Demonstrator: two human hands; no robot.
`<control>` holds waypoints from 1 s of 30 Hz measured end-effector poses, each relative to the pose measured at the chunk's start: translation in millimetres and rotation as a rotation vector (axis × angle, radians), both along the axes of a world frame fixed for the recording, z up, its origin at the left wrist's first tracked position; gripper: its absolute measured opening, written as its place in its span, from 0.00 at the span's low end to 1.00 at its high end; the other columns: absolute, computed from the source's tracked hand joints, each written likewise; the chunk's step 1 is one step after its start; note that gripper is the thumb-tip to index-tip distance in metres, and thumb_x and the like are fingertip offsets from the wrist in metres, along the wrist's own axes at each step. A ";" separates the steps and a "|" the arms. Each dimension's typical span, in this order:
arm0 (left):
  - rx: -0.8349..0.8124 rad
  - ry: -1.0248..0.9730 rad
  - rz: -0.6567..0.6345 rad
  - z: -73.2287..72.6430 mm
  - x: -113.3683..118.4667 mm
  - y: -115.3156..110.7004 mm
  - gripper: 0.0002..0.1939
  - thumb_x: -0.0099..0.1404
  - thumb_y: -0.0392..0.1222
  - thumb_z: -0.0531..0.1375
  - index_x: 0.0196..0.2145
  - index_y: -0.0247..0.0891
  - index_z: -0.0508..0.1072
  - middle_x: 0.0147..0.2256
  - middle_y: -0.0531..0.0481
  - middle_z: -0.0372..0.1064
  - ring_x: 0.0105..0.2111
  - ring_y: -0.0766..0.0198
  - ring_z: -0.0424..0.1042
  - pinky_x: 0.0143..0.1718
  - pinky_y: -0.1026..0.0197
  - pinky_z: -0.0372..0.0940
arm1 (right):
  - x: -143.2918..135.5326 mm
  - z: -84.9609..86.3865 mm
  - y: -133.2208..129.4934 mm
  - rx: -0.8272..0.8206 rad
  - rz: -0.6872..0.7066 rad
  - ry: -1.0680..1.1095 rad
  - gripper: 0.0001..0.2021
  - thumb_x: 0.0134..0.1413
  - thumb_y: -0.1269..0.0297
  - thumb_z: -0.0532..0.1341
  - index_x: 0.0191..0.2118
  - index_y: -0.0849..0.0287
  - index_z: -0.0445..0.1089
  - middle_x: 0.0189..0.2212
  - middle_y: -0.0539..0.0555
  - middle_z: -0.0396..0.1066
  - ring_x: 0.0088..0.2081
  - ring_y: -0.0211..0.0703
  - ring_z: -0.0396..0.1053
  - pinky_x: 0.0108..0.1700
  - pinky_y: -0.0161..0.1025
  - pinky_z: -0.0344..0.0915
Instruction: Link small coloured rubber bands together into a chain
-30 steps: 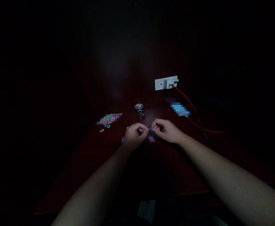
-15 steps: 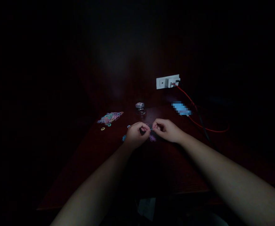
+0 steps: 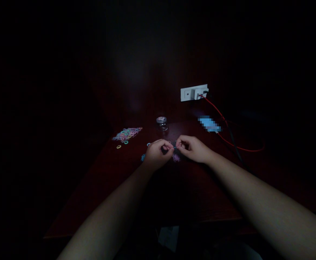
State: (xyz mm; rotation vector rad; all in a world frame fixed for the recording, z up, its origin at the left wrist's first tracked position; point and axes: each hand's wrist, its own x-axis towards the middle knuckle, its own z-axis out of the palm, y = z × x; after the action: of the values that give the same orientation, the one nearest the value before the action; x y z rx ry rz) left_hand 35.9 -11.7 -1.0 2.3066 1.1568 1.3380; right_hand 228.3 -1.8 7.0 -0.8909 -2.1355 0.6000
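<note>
Between the fingertips of both hands a small blue hair tie (image 3: pixel 175 147) is stretched a little above the table. My left hand (image 3: pixel 159 153) pinches one end of it, and my right hand (image 3: pixel 190 148) pinches the other. Beneath and between the hands lies a bunch of purple hair ties (image 3: pixel 176 158). A bunch of blue hair ties (image 3: pixel 143 157) is partly hidden behind my left hand. Farther left is a mixed heap of pastel hair ties (image 3: pixel 127 134), with a yellow hair tie (image 3: pixel 119 147) and a green hair tie (image 3: pixel 126 142) loose in front of it.
A clear lidded jar (image 3: pixel 162 123) stands behind the hands on the dark red table (image 3: pixel 106 187). To the right lies a blurred-out blue, phone-like object (image 3: pixel 209 124) with a red cable (image 3: pixel 244 148) running to a wall socket (image 3: pixel 187 94). The surroundings are very dark.
Both hands keep their pinch on the hair tie and have barely moved. The whole view has shifted slightly.
</note>
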 end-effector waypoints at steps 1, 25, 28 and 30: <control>0.000 0.001 0.002 0.2 0.2 -0.1 0.01 0.57 0.37 0.61 0.28 0.37 0.73 0.28 0.51 0.72 0.28 0.67 0.69 0.30 0.64 0.64 | 0.2 -0.1 0.1 0.002 -0.001 -0.004 0.02 0.53 0.68 0.57 0.33 0.60 0.65 0.23 0.48 0.65 0.23 0.33 0.60 0.26 0.31 0.57; 0.012 0.008 -0.007 2.8 0.3 -1.9 0.00 0.56 0.36 0.61 0.28 0.38 0.73 0.28 0.51 0.71 0.28 0.67 0.69 0.31 0.64 0.65 | 0.5 1.7 1.0 0.060 -0.043 -0.012 0.01 0.52 0.70 0.57 0.32 0.60 0.65 0.25 0.49 0.64 0.24 0.34 0.60 0.26 0.32 0.56; 0.012 0.013 -0.013 2.8 0.4 -1.8 0.01 0.56 0.35 0.61 0.28 0.38 0.73 0.28 0.51 0.71 0.28 0.67 0.69 0.31 0.64 0.65 | -0.3 1.5 0.4 0.067 -0.046 -0.005 0.01 0.53 0.70 0.56 0.33 0.60 0.65 0.24 0.48 0.63 0.24 0.34 0.59 0.27 0.32 0.55; 0.014 0.013 -0.010 2.5 0.2 -1.7 0.01 0.56 0.35 0.61 0.28 0.38 0.73 0.28 0.51 0.71 0.28 0.67 0.69 0.31 0.64 0.65 | -0.6 1.3 0.5 0.069 -0.049 -0.004 0.01 0.53 0.70 0.56 0.33 0.60 0.64 0.24 0.48 0.63 0.24 0.34 0.59 0.27 0.32 0.55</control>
State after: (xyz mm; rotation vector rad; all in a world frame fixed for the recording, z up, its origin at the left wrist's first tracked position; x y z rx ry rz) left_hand 36.2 -13.4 1.5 2.3308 1.1413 1.3337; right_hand 227.7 -1.4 8.3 -0.9039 -2.1184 0.4977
